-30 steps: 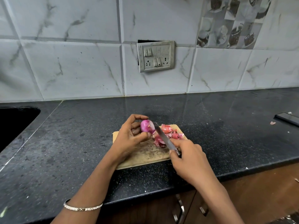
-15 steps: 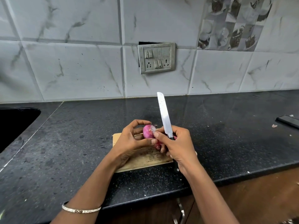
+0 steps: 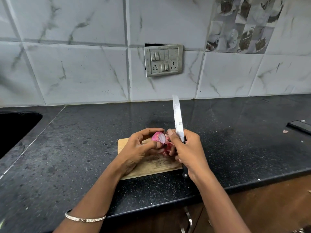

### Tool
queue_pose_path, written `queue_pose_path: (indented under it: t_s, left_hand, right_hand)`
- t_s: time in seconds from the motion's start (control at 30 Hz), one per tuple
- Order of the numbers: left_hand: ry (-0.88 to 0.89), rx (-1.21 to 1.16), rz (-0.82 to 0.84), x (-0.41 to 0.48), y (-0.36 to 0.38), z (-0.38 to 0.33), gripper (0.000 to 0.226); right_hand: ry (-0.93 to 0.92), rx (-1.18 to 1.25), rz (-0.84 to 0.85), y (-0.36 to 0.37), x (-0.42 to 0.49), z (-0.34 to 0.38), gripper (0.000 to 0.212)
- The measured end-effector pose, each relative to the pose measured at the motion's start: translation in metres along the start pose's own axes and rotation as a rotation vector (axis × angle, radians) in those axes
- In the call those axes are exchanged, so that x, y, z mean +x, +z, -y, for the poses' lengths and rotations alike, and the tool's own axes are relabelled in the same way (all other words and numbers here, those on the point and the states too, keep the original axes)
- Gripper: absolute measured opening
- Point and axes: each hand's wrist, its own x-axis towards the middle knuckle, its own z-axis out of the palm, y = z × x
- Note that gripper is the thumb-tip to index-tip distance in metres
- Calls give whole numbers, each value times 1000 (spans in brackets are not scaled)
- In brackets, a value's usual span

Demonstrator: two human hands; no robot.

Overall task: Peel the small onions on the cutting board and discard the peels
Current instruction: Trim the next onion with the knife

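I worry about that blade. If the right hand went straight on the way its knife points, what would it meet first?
Probably the tiled wall, just below the switch plate. The right hand holds the knife tip-up, with only countertop beyond it; depth is unclear.

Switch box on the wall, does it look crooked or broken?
Yes. The switch plate sits tilted, and a dark gap shows behind its top and left edges, so it does not cover its hole.

A small, partly peeled pink-purple onion (image 3: 158, 137) sits pinched in the left hand (image 3: 137, 148) above a scuffed rectangular wooden cutting board (image 3: 151, 166), pink peel scraps (image 3: 165, 151) heaped beneath.
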Motion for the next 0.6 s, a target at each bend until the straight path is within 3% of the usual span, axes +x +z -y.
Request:
queue_pose_path:
  t_s: [0.23,0.4,0.5,0.6]
  left_hand:
    - [-105,-213,-33,2,2,-1,29]
    - [-132,-250,-17,0,3,-2,36]
    - [-149,-225,3,0,2,-1,41]
    - [-159,-205,-2,1,2,1,42]
  right_hand:
    - [43,53,120,-14,-12,7,22]
    - [10,-70,136,-19,-16,4,19]
    - [-56,-365,1,-34,-5,-4,12]
    - [-46,-794,-123,-53,6,-4,26]
